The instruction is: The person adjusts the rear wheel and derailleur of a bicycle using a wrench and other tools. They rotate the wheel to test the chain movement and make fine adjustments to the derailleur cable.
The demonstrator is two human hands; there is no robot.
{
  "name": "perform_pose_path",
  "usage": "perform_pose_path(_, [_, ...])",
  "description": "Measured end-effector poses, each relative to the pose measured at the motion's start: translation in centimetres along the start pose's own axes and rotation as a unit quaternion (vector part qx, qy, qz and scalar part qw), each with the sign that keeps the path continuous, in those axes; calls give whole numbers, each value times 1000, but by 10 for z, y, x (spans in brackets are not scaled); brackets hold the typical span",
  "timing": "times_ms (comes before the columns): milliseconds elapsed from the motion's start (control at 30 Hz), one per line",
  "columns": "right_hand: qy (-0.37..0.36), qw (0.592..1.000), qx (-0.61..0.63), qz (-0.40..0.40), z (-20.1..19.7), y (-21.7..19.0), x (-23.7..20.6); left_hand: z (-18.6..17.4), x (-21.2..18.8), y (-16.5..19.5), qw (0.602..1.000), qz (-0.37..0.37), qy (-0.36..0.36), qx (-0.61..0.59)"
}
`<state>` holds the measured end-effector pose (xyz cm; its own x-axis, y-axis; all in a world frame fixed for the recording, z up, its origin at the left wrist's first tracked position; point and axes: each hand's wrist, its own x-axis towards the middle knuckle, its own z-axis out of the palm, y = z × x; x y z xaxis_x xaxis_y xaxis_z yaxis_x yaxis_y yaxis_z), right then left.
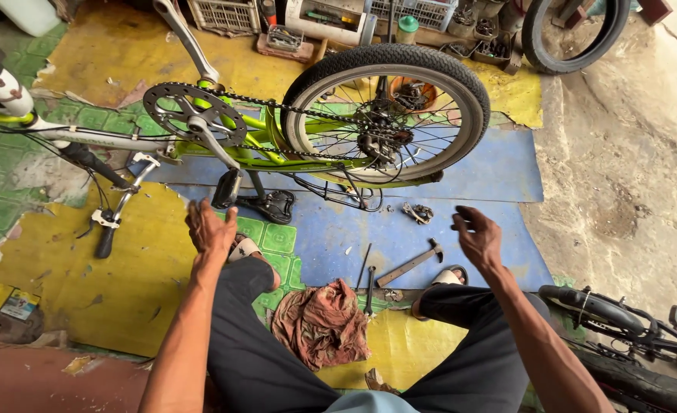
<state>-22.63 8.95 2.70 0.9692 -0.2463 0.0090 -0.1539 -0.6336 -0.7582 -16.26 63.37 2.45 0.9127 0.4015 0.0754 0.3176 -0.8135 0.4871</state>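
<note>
Hazard: left hand (210,229), fingers spread and empty, hovers just below the inverted green bicycle's (277,149) pedal (226,188); right hand (477,235), loosely open, hangs right of it. Chain (292,111) could catch fingers.

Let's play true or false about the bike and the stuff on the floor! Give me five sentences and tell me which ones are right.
1. The green bicycle stands upside down, wheel in the air. True.
2. The left hand grips the hammer. False: the hammer lies on the blue mat, and the left hand is open near the pedal.
3. A reddish rag lies between the person's legs. True.
4. The right hand holds a screwdriver. False: it is open and empty.
5. The chain has been taken off the bicycle. False: it runs from the chainring to the rear wheel.
</note>
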Motion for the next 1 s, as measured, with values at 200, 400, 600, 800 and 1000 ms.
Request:
perform_pose_path(200, [7, 1000, -26, 9, -17, 9, -11, 2, -43, 51, 989, 92, 83, -76])
perform_pose_path(400, [-9, 997, 72, -16, -9, -7, -29, 27, -71, 107, 983, 153, -41, -89])
perform_pose_path(600, [8, 996, 88, -24, -28, -7, -43, 52, -91, 141, 967, 207, -129, -71])
perform_pose_path(800, [-14, 995, 96, 11, -41, 6, -53, 46, -135, 183, 925, 268, -235, -129])
perform_pose_path(1000, [-13, 994, 109, -14, -35, 14, -62, -56, -237, 268, 750, 431, -370, -339])
